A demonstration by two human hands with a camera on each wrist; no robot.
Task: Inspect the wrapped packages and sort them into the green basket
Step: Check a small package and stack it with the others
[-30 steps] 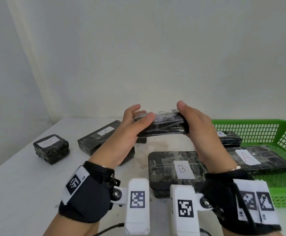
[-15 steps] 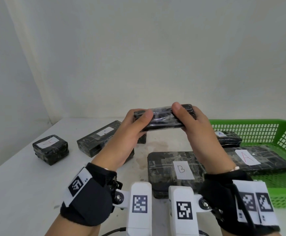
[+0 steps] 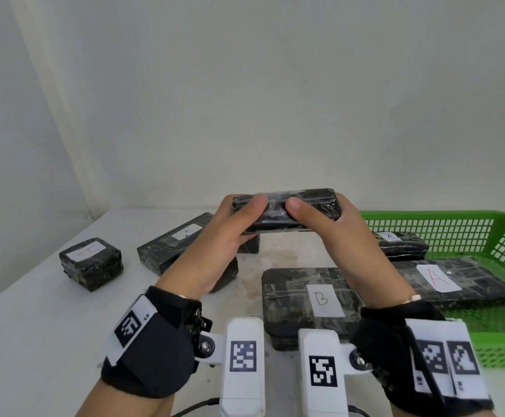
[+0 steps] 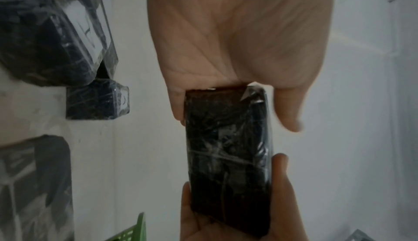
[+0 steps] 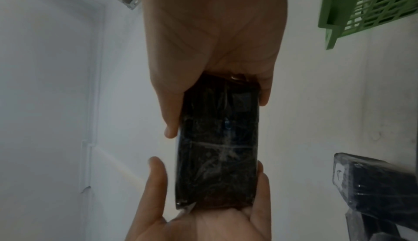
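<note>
I hold a black film-wrapped package level, above the table, one hand at each end. My left hand grips its left end and my right hand grips its right end, the thumbs nearly meeting on the near face. No label shows on that face. In the left wrist view the package runs from my left palm to my right hand. The right wrist view shows the package the same way. The green basket stands at the right.
In the basket lie a large package marked A and a smaller one marked A. On the white table are a flat package marked B, a long package marked A and a small square one.
Both hands lifted the package a little and turned it. My thumbs slid toward each other across its near face.
</note>
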